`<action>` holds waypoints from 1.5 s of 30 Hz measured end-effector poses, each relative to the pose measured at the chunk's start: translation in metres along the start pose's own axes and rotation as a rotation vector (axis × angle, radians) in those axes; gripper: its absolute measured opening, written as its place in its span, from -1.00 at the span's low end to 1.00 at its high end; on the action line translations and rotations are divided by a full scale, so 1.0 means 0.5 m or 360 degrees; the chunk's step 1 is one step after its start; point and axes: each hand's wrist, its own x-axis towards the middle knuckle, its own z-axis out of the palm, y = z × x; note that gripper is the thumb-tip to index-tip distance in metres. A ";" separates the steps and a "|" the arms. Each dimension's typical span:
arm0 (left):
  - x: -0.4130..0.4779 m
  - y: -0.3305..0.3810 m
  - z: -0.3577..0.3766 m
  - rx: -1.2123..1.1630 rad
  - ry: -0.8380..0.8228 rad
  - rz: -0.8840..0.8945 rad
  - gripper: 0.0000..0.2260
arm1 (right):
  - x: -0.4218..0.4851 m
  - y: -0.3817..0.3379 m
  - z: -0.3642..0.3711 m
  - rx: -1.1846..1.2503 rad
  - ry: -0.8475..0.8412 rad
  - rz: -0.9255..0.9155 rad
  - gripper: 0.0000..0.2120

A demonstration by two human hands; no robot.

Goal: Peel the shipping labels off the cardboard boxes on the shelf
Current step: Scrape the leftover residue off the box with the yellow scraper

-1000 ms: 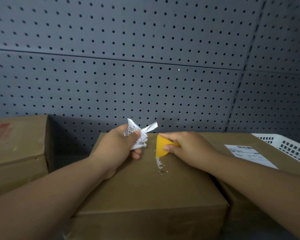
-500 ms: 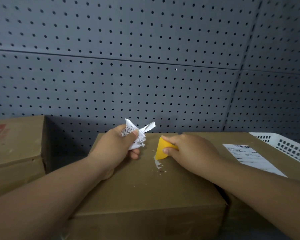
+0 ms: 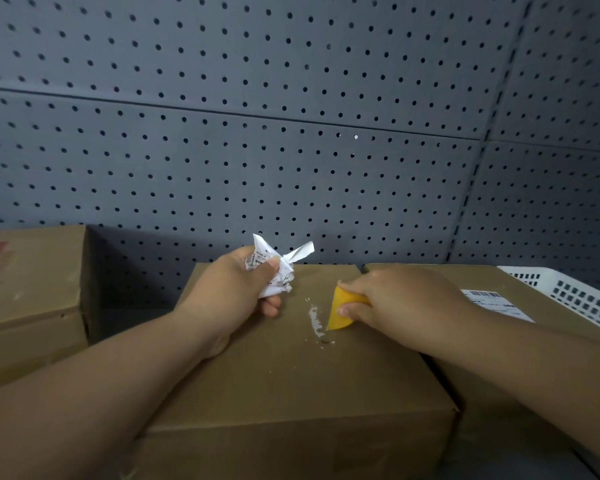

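Note:
A brown cardboard box (image 3: 291, 382) stands in the middle of the shelf. My left hand (image 3: 236, 292) rests on its top and grips a crumpled white label (image 3: 274, 268). My right hand (image 3: 399, 299) holds a yellow scraper (image 3: 342, 311), its edge down on the box top beside a streak of white label residue (image 3: 314, 320). A second box (image 3: 520, 344) stands at the right, with a white shipping label (image 3: 496, 303) stuck flat on its top, partly hidden by my right forearm.
A third cardboard box (image 3: 28, 289) with red print stands at the left, a gap between it and the middle box. A white slotted plastic basket (image 3: 575, 292) sits at the far right. Grey pegboard (image 3: 291, 133) forms the back wall.
My right hand has drawn the scraper a little to the right, off the white residue, which now shows more fully. My left hand still holds the crumpled label in the same place.

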 end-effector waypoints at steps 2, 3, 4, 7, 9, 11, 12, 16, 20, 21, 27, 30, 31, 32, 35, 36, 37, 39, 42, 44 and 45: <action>0.000 -0.001 0.001 -0.0009 -0.0005 -0.0009 -0.82 | 0.008 -0.018 -0.008 -0.0023 -0.0039 0.0035 -0.70; 0.000 -0.001 0.002 -0.0026 -0.0007 -0.0012 -0.82 | 0.015 -0.028 -0.011 -0.0028 -0.0086 0.0069 -0.69; 0.000 -0.001 0.002 -0.0047 -0.0011 -0.0014 -0.82 | 0.021 -0.037 -0.014 -0.0040 -0.0152 0.0106 -0.67; 0.000 -0.002 0.003 -0.0052 -0.0014 -0.0004 -0.82 | 0.028 -0.045 -0.020 -0.0114 -0.0292 0.0124 -0.62; 0.001 -0.001 0.002 -0.0043 -0.0011 0.0003 -0.82 | 0.019 -0.041 -0.027 -0.0191 -0.0380 0.0145 -0.60; 0.001 -0.001 0.000 -0.0050 -0.0012 0.0000 -0.82 | 0.014 -0.040 -0.035 -0.0289 -0.0394 0.0094 -0.60; 0.001 0.000 0.000 -0.0054 -0.0015 -0.0001 -0.82 | 0.013 -0.040 -0.039 -0.0323 -0.0441 0.0067 -0.61; 0.000 -0.001 0.000 -0.0084 -0.0021 0.0003 -0.82 | 0.019 -0.037 -0.044 -0.0478 -0.0623 -0.0039 -0.61; 0.004 -0.003 0.000 -0.0100 -0.0014 -0.0006 -0.83 | 0.014 -0.025 -0.056 -0.0652 -0.0622 -0.0328 -0.58; 0.005 -0.004 0.000 -0.0102 -0.0014 -0.0004 -0.83 | 0.012 -0.021 -0.060 -0.0668 -0.0657 -0.0364 -0.57; 0.009 -0.008 0.000 -0.0133 -0.0017 -0.0008 -0.83 | 0.043 -0.031 -0.027 -0.0589 -0.0739 -0.0179 -0.61; 0.008 -0.009 0.000 -0.0110 -0.0027 -0.0012 -0.83 | 0.060 -0.039 -0.005 -0.0513 -0.0603 -0.0119 -0.77; 0.007 -0.009 0.000 -0.0100 -0.0029 -0.0013 -0.83 | 0.062 -0.042 -0.002 -0.0546 -0.0481 -0.0146 -0.76; 0.006 -0.008 0.000 -0.0082 -0.0029 -0.0012 -0.83 | 0.062 -0.049 -0.001 -0.0564 -0.0374 -0.0161 -0.72; 0.003 -0.006 0.002 -0.0048 -0.0024 -0.0003 -0.82 | 0.057 -0.052 0.008 -0.0535 -0.0262 -0.0151 -0.73; 0.003 -0.005 0.002 -0.0050 -0.0021 0.0000 -0.82 | 0.053 -0.050 0.005 -0.0536 -0.0288 -0.0149 -0.73; 0.003 -0.005 0.002 -0.0046 -0.0021 0.0004 -0.82 | 0.049 -0.046 -0.001 -0.0553 -0.0332 -0.0150 -0.75; 0.004 -0.004 0.002 -0.0041 -0.0023 0.0007 -0.82 | 0.040 -0.037 -0.017 -0.0587 -0.0366 -0.0200 -0.79; 0.002 -0.002 0.003 -0.0058 -0.0030 -0.0005 -0.83 | 0.029 -0.045 -0.031 -0.0604 -0.0318 -0.0219 -0.82; 0.001 -0.002 0.002 -0.0046 -0.0032 -0.0007 -0.84 | 0.022 -0.055 -0.030 -0.0590 -0.0257 -0.0236 -0.83; 0.000 -0.003 0.001 -0.0039 -0.0033 -0.0003 -0.84 | 0.017 -0.054 -0.029 -0.0592 -0.0236 -0.0249 -0.83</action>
